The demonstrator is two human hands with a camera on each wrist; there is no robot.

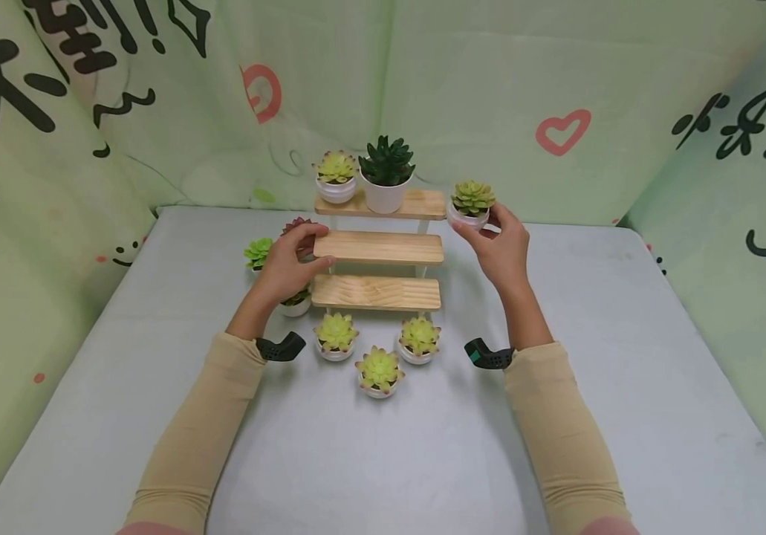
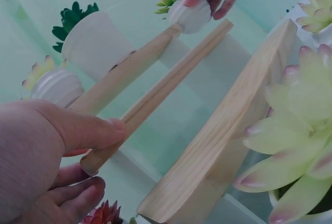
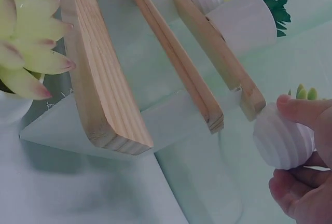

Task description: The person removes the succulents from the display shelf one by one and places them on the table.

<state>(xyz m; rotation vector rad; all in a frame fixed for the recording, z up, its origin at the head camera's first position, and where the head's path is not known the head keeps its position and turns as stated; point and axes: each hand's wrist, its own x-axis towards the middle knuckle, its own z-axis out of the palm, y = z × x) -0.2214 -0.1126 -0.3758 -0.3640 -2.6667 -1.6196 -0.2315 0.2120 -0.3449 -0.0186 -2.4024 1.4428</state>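
My right hand (image 1: 504, 245) holds a small potted succulent (image 1: 472, 199) by its ribbed white pot, level with the right end of the top board of a three-tier wooden plant stand (image 1: 383, 247). In the right wrist view, thumb and fingers pinch this white pot (image 3: 284, 138), close beside the board's end. My left hand (image 1: 285, 261) grips the left end of the middle board, its thumb (image 2: 106, 133) on the front edge and fingers below. On the top board stand a yellow-green succulent (image 1: 336, 174) and a dark green succulent (image 1: 388, 167).
Three yellow-green potted succulents (image 1: 380, 369) stand before the stand. Left of it, partly behind my left hand, are a bright green succulent (image 1: 258, 253), a dark red one (image 1: 297, 224) and a darker green one (image 1: 296, 301). A printed green curtain (image 1: 476, 89) surrounds the white table (image 1: 369, 461).
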